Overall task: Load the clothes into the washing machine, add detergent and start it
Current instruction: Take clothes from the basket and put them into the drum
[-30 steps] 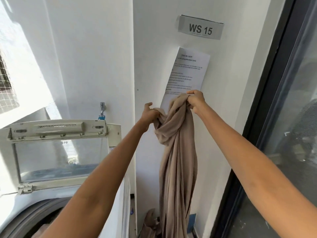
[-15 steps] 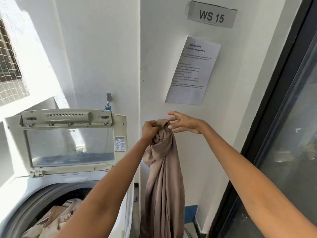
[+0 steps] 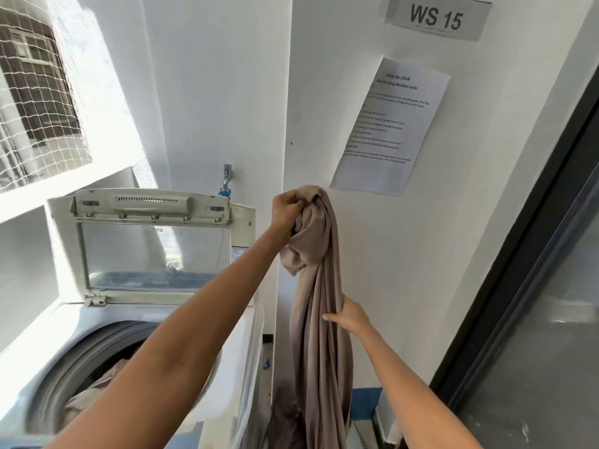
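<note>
A long beige cloth (image 3: pixel 319 351) hangs in the air to the right of the white top-loading washing machine (image 3: pixel 227 377). My left hand (image 3: pixel 287 209) is shut on the bunched top of the cloth, held high. Lower down, my right hand (image 3: pixel 348 315) grips the hanging cloth at its middle from the right side. The machine's lid (image 3: pixel 152 241) stands upright and open. Beige clothes (image 3: pixel 94 393) lie inside the drum (image 3: pixel 61 377) at lower left, partly hidden by my left arm.
A tap (image 3: pixel 227 179) sticks out of the white wall behind the lid. A printed sheet (image 3: pixel 389 128) and a "WS 15" sign (image 3: pixel 436 19) hang on the wall. A dark-framed glass door (image 3: pixel 534 286) closes off the right side. A netted window (image 3: pixel 32 92) is at upper left.
My right hand let go of the cloth's top, dropped down and took hold of the cloth at its middle. My left hand kept its hold on the top.
</note>
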A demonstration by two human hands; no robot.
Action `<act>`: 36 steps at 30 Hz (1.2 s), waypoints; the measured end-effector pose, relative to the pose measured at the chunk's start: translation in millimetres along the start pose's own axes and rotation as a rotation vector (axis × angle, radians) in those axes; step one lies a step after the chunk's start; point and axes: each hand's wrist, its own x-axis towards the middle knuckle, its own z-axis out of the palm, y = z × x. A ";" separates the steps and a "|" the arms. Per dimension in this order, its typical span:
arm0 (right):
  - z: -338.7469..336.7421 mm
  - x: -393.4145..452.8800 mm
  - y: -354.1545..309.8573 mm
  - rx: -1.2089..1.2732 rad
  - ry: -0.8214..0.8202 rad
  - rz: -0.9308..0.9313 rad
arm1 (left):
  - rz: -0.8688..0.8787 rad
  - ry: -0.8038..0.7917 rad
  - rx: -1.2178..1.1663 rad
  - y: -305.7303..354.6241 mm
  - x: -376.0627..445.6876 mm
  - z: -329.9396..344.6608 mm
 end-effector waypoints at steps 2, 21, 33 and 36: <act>12.0 0.3 5.7 -0.025 -0.007 0.009 | 0.020 -0.006 -0.035 8.5 6.7 -5.7; -139.0 17.4 -102.5 0.246 0.795 -0.056 | 0.029 0.102 0.407 -9.5 29.6 -68.7; -230.5 -4.9 -286.8 0.361 0.926 -0.458 | 0.058 0.032 0.379 -29.1 8.9 -89.9; -191.9 13.1 -268.7 0.295 0.837 -0.434 | 0.009 0.052 0.481 -46.4 1.5 -120.3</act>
